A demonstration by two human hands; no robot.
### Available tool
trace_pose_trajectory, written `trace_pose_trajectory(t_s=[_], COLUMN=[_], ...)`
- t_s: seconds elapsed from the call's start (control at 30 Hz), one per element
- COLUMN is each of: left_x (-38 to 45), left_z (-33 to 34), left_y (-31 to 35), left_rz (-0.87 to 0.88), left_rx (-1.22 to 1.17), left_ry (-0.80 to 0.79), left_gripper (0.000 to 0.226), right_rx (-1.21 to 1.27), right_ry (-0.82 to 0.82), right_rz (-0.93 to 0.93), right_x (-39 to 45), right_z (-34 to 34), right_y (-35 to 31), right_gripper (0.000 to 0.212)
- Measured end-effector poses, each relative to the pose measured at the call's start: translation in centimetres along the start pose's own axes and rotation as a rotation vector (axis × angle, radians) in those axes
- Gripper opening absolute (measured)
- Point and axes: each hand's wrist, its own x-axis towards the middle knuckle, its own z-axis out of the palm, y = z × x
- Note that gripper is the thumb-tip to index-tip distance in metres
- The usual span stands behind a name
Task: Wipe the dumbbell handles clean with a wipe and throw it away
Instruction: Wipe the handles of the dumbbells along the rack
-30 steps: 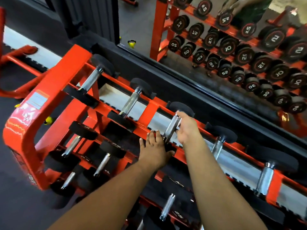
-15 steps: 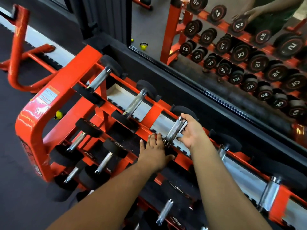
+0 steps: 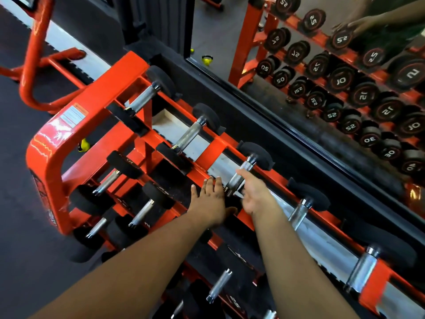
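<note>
The third dumbbell on the top tier shows its knurled steel handle (image 3: 242, 176) between black heads. My left hand (image 3: 210, 201) lies flat, fingers straight, on that dumbbell's near head. My right hand (image 3: 255, 194) is spread with its palm turned towards the handle's lower end; its fingertips are beside the steel and not wrapped round it. I cannot make out a wipe in either hand. More dumbbells sit on the same tier to the left (image 3: 188, 134) and to the right (image 3: 299, 211).
The orange rack (image 3: 128, 72) has lower tiers with several smaller dumbbells (image 3: 142, 212). A wall mirror (image 3: 322, 65) behind it reflects the rack and a person's hand. An orange frame (image 3: 30, 65) stands at the far left on dark rubber floor.
My right hand let go of the handle it was gripping, opened, and slid down towards the handle's near end. My left hand stayed on the dumbbell head.
</note>
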Motion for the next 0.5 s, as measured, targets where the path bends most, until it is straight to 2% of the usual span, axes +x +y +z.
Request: trace_pose_trajectory(t_s=[0.27, 0.33, 0.5], left_x=[-0.1, 0.0, 0.0], left_z=[-0.1, -0.2, -0.3], left_y=[0.0, 0.1, 0.1], left_rz=[0.001, -0.011, -0.012], left_rx=[-0.003, 0.004, 0.005], left_ry=[-0.022, -0.028, -0.036], left_gripper=[0.108, 0.108, 0.108], right_rx=[-0.099, -0.009, 0.345], right_ry=[-0.052, -0.038, -0.046], right_rz=[0.016, 0.04, -0.072], right_x=[0.0, 0.8, 3.0], right_z=[-1.2, -0.9, -1.4], right_y=[2.2, 1.2, -0.1], right_gripper=[0.028, 0.029, 0.044])
